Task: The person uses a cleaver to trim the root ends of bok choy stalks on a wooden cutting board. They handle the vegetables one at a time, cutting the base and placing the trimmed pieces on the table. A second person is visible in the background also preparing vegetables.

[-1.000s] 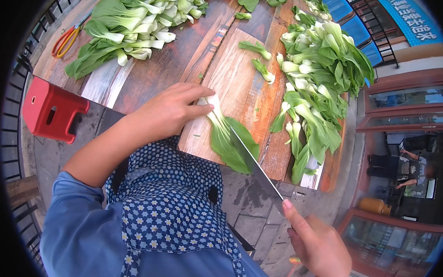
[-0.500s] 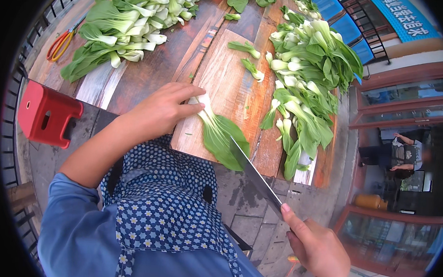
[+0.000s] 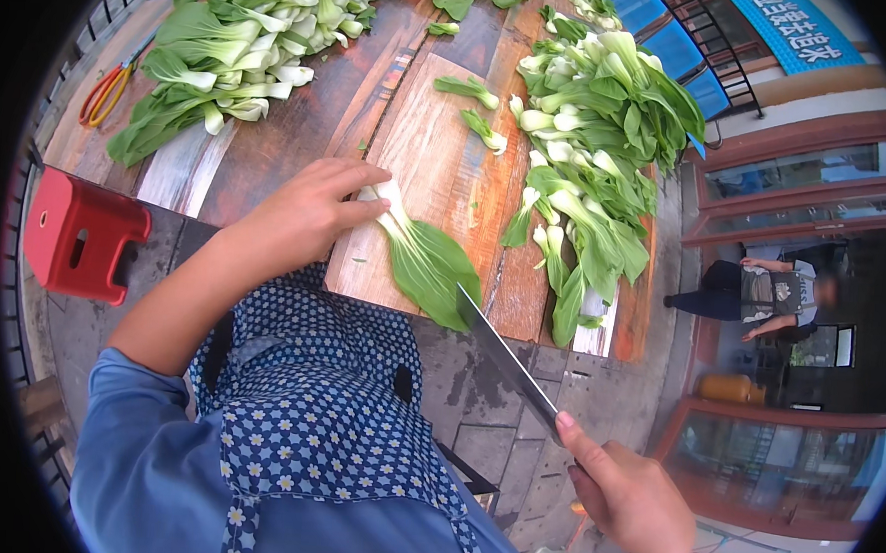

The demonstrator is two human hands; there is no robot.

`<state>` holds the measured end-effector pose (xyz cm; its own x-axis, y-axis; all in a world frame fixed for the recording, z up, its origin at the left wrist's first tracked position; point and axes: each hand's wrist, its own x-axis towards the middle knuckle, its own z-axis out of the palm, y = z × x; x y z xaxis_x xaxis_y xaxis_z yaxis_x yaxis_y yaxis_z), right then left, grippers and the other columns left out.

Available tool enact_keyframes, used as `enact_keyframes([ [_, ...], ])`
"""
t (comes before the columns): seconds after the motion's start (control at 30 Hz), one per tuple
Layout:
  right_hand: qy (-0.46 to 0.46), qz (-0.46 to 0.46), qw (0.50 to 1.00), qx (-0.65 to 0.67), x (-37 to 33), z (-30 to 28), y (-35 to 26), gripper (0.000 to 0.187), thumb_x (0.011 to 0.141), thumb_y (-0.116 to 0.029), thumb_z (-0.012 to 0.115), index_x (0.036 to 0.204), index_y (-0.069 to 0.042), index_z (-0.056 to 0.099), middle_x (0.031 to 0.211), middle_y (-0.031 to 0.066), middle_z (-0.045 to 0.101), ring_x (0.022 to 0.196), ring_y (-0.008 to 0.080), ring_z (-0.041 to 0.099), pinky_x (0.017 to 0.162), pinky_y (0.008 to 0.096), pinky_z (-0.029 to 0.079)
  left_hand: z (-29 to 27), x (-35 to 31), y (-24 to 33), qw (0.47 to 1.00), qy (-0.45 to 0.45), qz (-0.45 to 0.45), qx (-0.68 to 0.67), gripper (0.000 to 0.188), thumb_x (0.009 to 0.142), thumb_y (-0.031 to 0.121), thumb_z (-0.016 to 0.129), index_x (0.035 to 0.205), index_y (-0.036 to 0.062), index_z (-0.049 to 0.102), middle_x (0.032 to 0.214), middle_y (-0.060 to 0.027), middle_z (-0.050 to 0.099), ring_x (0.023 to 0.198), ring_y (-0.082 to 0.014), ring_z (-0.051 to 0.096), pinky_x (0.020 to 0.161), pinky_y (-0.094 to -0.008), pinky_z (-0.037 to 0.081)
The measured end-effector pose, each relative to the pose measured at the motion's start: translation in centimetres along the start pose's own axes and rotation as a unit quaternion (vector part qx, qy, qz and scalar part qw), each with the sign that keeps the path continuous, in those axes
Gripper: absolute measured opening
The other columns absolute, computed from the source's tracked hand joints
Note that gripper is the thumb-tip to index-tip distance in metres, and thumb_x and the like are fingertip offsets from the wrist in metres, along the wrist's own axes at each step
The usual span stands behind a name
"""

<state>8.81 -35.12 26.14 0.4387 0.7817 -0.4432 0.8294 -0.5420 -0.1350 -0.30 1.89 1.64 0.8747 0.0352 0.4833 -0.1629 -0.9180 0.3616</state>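
A head of bok choy [image 3: 432, 266] lies on a wooden cutting board [image 3: 361, 269] at the table's near edge, its leaves pointing toward me and to the right. My left hand [image 3: 311, 208] is closed on its white base, thumb and fingers at the stem end. My right hand [image 3: 642, 502] grips a knife [image 3: 511, 362], its handle mostly hidden in the fist. The blade slants up to the left, and its tip meets the leaf's right edge; whether it touches I cannot tell. Two small bok choy pieces [image 3: 483, 131] rest farther up the board.
Bok choy heaps cover the table's far left [image 3: 209, 49] and right side [image 3: 596, 124]. Scissors [image 3: 107, 94] with red and yellow handles lie at the left edge. A red stool [image 3: 74, 237] stands left of the table. At right, a person [image 3: 773, 294] is in a doorway.
The whole view has shifted slightly, moving the table a little left and up in the picture. Both hands keep their holds. The person in the doorway has moved left.
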Motion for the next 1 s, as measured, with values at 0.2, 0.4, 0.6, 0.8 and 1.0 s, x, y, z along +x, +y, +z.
enact_keyframes([
  [0.2,0.007,0.021,1.0,-0.001,-1.0,0.6,-0.2,0.072,0.088,-0.004,0.074,0.155,-0.021,0.053,0.074,0.0129,0.06,0.063,0.0339,0.062,0.058,0.0463,0.05,0.0,0.0,0.1,1.0,0.001,-0.002,-0.001,0.04,0.08,0.001,0.073,0.12,0.0041,0.075,0.14,-0.0185,0.063,0.127,-0.0407,0.061,0.106,-0.0485,0.05],
  [0.4,0.005,0.043,0.999,-0.006,-1.6,0.8,-0.5,0.072,0.087,-0.005,0.075,0.154,-0.021,0.053,0.074,0.0131,0.059,0.064,0.0347,0.062,0.059,0.0468,0.05,0.0,0.1,0.0,1.0,0.0,0.002,0.009,0.039,0.081,0.002,0.075,0.119,0.0049,0.075,0.139,-0.0179,0.064,0.126,-0.0404,0.062,0.105,-0.0484,0.05],
  [0.6,0.01,0.063,0.998,-0.014,-2.8,1.1,0.0,0.073,0.086,-0.004,0.076,0.154,-0.021,0.054,0.076,0.013,0.06,0.064,0.0364,0.06,0.06,0.0455,0.05,0.0,0.1,0.0,1.0,0.0,-0.003,0.01,0.039,0.08,0.003,0.076,0.119,0.0056,0.075,0.138,-0.0174,0.064,0.126,-0.0401,0.062,0.105,-0.0484,0.05],
  [0.8,0.166,-0.001,0.984,0.071,-3.2,3.0,3.2,0.074,0.089,0.003,0.073,0.157,-0.006,0.046,0.087,0.013,0.066,0.06,0.021,0.057,0.059,0.0338,0.049,-0.2,0.0,0.6,0.999,0.014,0.007,0.038,0.04,0.08,0.004,0.073,0.12,0.0062,0.074,0.138,-0.0163,0.065,0.126,-0.0395,0.062,0.104,-0.0482,0.05],
  [1.0,0.249,0.011,0.811,0.529,4.8,12.1,6.5,0.08,0.095,0.004,0.069,0.165,-0.001,0.029,0.114,0.0101,0.07,0.063,0.0044,0.05,0.05,0.0219,0.041,-0.1,0.4,0.6,0.999,0.045,0.007,0.025,0.023,0.082,0.003,0.072,0.105,0.005,0.07,0.13,-0.0122,0.068,0.121,-0.0356,0.065,0.099,-0.0465,0.051],
])
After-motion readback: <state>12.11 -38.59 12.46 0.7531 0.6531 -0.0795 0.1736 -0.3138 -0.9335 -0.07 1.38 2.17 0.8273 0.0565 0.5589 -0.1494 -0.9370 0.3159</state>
